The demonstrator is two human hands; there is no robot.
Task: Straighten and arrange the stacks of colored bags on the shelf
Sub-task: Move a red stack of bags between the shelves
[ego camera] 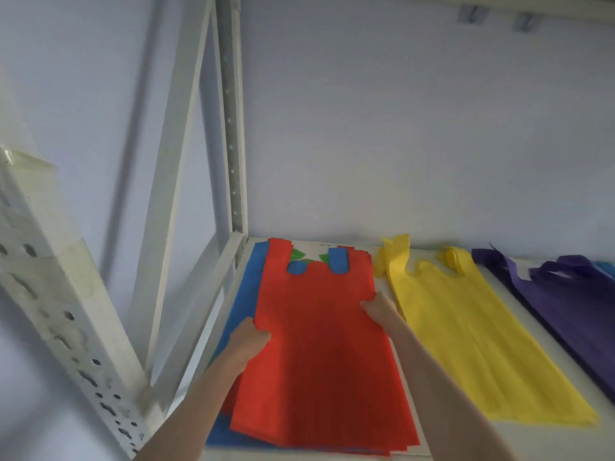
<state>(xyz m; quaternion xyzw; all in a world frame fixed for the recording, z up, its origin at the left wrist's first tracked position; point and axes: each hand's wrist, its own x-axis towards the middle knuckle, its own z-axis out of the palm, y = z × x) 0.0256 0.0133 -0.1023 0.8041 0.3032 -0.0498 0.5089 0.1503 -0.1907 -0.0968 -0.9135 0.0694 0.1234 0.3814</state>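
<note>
**Insp. A:** Status, red stack?

**Insp. B:** Red bags [319, 344] lie on the shelf [499, 287], far left, on top of blue bags [241, 304]. Bits of green bag [297, 255] show thru the handle cut-outs. Left hand [248, 342] grips the stack's left edge, thumb on top, fingers curled under as far as I can see. Right hand [379, 311] has the right edge the same way, thumb over the cloth; fingers below are hidden.

**Insp. A:** Alignment?

**Insp. B:** Not square. Red sits skewed vs. the blue: blue shows along the left side and at the front left corner. Red's front edges are fanned, layers stepping out at bottom right.

**Insp. A:** Neighbours?

**Insp. B:** Yellow bags [466, 334] just beside, right; right hand is close to their edge. Purple bags [572, 311] further right. Shelf upright [233, 128] at back left corner.

**Insp. A:** Rec. for this step?

**Insp. B:** My judgement: keep both grips level, mid-length, so the stack shifts as one. Turn till the sides run parallel w/ the blue, then tap the front edges flush. Thin, slippery-looking cloth; top layers may slide if pulled one-sided. Mind the yellow edge; don't drag it along. Handles at back need checking after.
</note>
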